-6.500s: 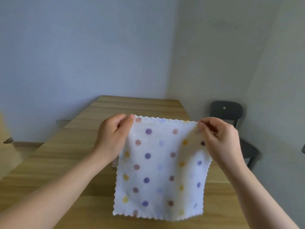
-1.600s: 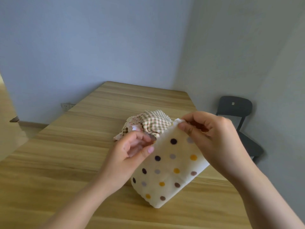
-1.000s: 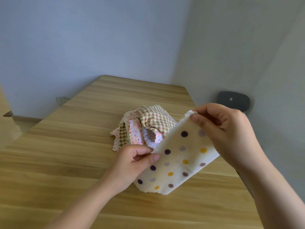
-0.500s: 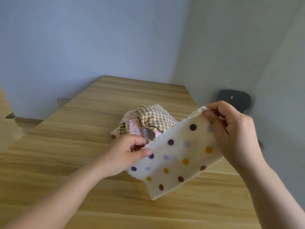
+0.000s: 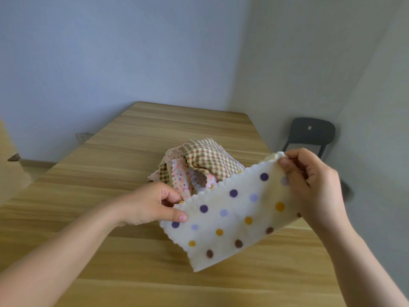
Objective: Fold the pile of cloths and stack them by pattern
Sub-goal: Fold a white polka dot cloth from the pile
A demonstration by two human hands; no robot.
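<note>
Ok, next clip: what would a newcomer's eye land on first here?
The white polka-dot cloth in mid-frame stands out first, pinched at its left end by the left hand and at its upper right corner by the right hand. Just behind it a crumpled pile of cloths, a checked one on top, sits on the wooden table. A dark chair stands far right by the wall.

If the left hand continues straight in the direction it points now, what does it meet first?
Apart from the dotted cloth it pinches, the left hand would probably meet the pile of cloths just beyond it; depth is unclear, so it might pass above.
</note>
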